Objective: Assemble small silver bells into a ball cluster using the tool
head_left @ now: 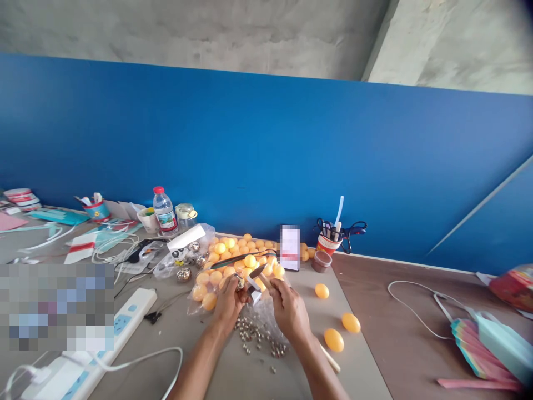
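My left hand is closed around a shiny silver ball, its fingers covering most of it. In my right hand is a small tool with a dark, pointed, blade-like head and a light wooden handle, tilted toward the ball. Between the hands sits a small white and dark box; I cannot tell whether the left fingers touch it. Below them, many small metal beads lie scattered beside a clear plastic bag. A pale stick shows partly from behind my right forearm.
A bag of orange balls lies behind my hands, with a phone upright at its right. Loose orange balls are on the right. More silver balls, a water bottle and a power strip stand left.
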Tool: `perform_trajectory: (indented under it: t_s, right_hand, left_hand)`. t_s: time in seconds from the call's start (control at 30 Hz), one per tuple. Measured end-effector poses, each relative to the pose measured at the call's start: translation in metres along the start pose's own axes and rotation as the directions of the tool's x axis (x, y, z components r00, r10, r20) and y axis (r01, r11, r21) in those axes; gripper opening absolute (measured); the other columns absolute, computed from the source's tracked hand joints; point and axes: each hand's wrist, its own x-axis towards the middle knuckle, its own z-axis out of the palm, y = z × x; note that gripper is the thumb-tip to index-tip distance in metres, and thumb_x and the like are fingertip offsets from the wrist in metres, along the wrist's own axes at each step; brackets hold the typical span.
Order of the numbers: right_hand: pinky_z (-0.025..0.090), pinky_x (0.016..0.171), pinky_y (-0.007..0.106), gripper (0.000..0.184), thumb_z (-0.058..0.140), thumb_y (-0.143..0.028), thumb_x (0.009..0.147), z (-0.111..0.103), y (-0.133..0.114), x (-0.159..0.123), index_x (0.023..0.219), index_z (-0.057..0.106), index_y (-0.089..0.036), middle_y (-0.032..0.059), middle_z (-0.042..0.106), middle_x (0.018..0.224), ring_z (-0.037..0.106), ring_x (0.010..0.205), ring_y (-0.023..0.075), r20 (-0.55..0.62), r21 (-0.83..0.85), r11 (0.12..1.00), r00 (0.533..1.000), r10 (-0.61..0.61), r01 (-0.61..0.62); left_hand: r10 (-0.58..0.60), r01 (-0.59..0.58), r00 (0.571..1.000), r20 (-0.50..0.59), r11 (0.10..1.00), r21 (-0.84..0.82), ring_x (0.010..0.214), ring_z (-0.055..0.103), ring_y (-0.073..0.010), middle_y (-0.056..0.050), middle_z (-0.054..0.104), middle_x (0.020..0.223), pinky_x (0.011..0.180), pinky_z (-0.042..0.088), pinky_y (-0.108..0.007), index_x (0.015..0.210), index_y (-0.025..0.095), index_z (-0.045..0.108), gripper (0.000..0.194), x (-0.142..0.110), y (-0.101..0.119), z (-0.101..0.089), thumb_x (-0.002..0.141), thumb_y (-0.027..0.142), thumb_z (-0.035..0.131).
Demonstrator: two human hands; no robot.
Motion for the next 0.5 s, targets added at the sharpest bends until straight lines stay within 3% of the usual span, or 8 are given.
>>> perform_trajectory:
  t_s: [0.23, 0.5]
  right_hand:
    - [0.045, 0.072, 0.028, 0.028, 0.039, -0.025, 0.094, -0.001, -0.01, -0.002, 0.102, 0.065, -0.02, 0.0085, 0.072, 0.094, 0.065, 0.081, 0.0206, 0.04, 0.097, 0.994, 0.998, -0.052, 0.048]
    - [0.045, 0.074, 0.029, 0.029, 0.038, -0.025, 0.095, 0.002, -0.014, -0.002, 0.103, 0.065, -0.019, 0.0099, 0.072, 0.095, 0.066, 0.084, 0.0223, 0.031, 0.073, 0.994, 0.996, -0.089, 0.086]
  left_hand:
    - [-0.042, 0.042, 0.999, 0.021, 0.999, -0.015, 0.047, 0.05, -0.0121, 0.0, 0.057, 0.058, 0.053, 0.044, -0.03, 0.068, 0.018, 0.053, 0.048, 0.002, -0.002, -0.001, 0.072, 0.064, 0.063]
    - [0.075, -0.072, 0.997, -0.021, 0.989, 0.129, 0.04, 0.04, -0.0096, 0.004, 0.048, 0.046, 0.05, 0.042, -0.028, 0.06, 0.019, 0.051, 0.043, 0.003, -0.012, -0.003, 0.077, 0.058, 0.059]
